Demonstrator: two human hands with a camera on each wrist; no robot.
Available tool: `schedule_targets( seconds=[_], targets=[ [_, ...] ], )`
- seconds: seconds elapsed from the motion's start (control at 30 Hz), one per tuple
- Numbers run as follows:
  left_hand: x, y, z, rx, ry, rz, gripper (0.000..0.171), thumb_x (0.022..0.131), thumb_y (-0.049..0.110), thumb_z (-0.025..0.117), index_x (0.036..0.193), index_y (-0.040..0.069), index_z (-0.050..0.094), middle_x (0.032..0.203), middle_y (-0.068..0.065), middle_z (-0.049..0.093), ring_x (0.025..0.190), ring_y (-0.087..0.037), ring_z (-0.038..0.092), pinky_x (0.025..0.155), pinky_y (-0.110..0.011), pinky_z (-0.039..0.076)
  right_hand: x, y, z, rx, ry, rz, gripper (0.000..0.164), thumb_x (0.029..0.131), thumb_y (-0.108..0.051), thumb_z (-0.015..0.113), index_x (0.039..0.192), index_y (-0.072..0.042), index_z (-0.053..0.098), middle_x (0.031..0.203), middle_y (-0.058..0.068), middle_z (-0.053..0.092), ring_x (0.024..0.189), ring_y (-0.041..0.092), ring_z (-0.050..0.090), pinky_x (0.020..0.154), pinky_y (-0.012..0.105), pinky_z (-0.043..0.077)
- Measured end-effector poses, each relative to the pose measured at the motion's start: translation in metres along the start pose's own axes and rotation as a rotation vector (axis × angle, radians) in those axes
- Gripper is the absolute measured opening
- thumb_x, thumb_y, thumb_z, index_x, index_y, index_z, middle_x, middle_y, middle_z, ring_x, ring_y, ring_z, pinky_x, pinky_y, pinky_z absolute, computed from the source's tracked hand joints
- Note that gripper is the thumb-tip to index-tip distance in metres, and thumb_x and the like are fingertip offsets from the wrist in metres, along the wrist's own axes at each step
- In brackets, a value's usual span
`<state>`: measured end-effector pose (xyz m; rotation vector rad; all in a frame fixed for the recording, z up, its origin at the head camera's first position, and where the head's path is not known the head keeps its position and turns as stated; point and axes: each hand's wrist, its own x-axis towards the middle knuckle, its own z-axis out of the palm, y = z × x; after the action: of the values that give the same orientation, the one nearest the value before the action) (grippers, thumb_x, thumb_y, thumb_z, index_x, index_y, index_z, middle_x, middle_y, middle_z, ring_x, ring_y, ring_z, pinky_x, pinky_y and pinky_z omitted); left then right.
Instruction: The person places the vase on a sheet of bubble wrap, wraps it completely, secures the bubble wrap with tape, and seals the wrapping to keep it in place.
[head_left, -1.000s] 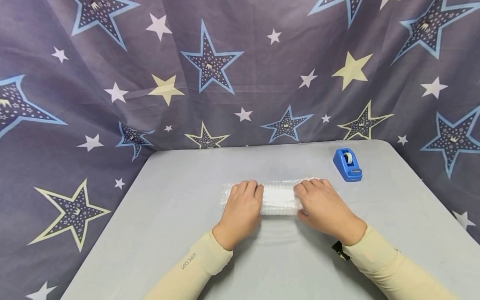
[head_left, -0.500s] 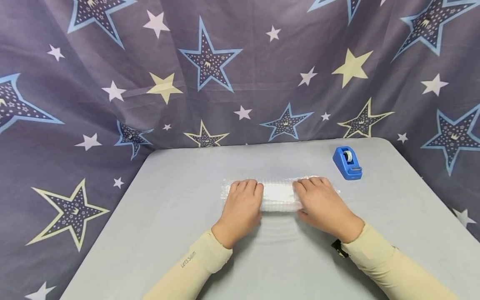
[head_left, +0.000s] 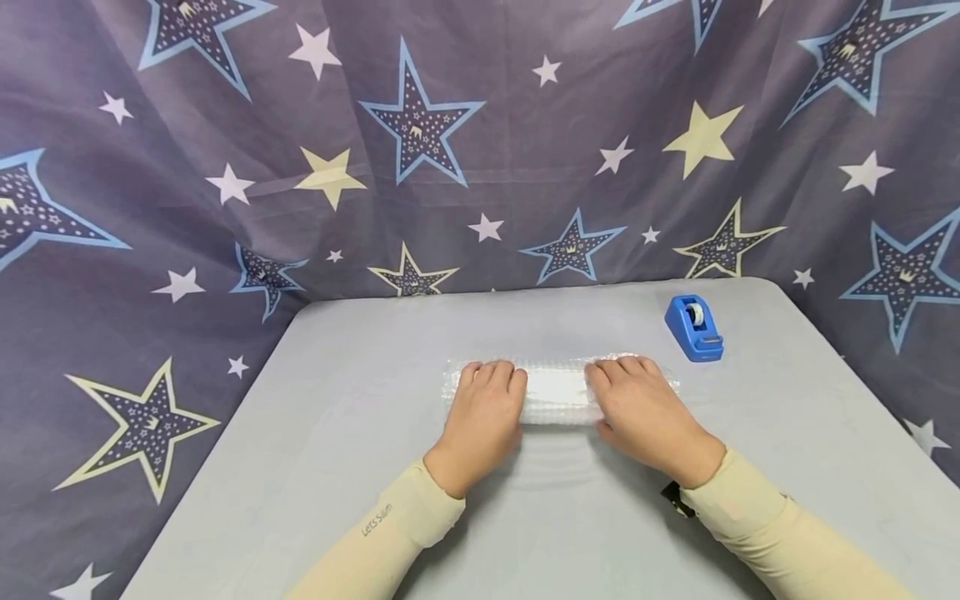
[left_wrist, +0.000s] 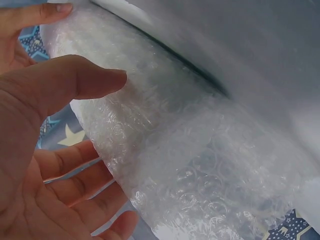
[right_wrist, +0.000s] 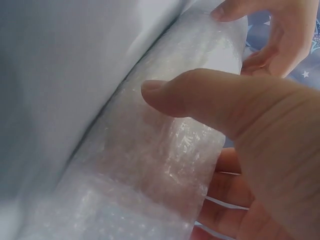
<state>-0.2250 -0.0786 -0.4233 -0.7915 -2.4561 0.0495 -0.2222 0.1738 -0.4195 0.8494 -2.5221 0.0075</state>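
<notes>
A roll of clear bubble wrap (head_left: 558,414) lies crosswise on the table, with a white object (head_left: 557,386) showing through its middle. What that object is, I cannot tell. My left hand (head_left: 486,412) grips the roll's left part, thumb on the near side and fingers over the far side. On the right part, my right hand (head_left: 647,417) holds it the same way. Each wrist view shows a thumb pressed on the bubble wrap (left_wrist: 150,115), its fingers behind. Loose flat ends of the wrap stick out beyond both hands.
A blue tape dispenser (head_left: 693,329) with a roll of tape stands at the back right of the grey-covered table (head_left: 360,375). Behind the table and along its sides hangs a dark curtain (head_left: 510,167) printed with stars.
Both hands keep their hold on the bubble wrap roll. The roll has moved very slightly away from me since a second ago; otherwise little differs.
</notes>
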Motion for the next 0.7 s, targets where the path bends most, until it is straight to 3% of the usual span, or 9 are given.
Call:
schedule_targets(
  seconds=[0.33,0.57,0.7],
  targets=[
    [-0.0006,-0.0002,0.0003,0.006,-0.032,-0.005,0.036,0.07,0.008,0.074,0.104,0.008,0.06,0.103,-0.008,0.063,0.106,-0.03,0.065,0.101,-0.051,0.045,0.0006,-0.0011,0.0022,0.001,-0.01,0.012,0.069,0.066,-0.025,0.089,0.123,0.001,0.06,0.117,0.017,0.068,0.107,0.04,0.062,0.094,0.055,0.046],
    [-0.0024,0.0004,0.0013,-0.002,-0.007,0.0,0.034,0.07,0.006,0.073,0.102,0.008,0.06,0.101,-0.007,0.063,0.105,-0.03,0.065,0.1,-0.052,0.045,-0.0002,-0.0021,0.0047,-0.001,-0.002,0.018,0.067,0.066,-0.024,0.088,0.121,0.001,0.061,0.115,0.018,0.068,0.105,0.04,0.062,0.092,0.055,0.047],
    [-0.0007,0.0,0.0015,0.0,0.013,0.005,0.029,0.073,0.003,0.068,0.1,0.008,0.06,0.1,-0.007,0.063,0.103,-0.03,0.065,0.1,-0.052,0.045,0.0004,-0.0021,0.0037,-0.007,-0.005,0.022,0.075,0.063,-0.028,0.093,0.123,0.002,0.06,0.116,0.018,0.068,0.107,0.04,0.062,0.094,0.056,0.046]
  ],
)
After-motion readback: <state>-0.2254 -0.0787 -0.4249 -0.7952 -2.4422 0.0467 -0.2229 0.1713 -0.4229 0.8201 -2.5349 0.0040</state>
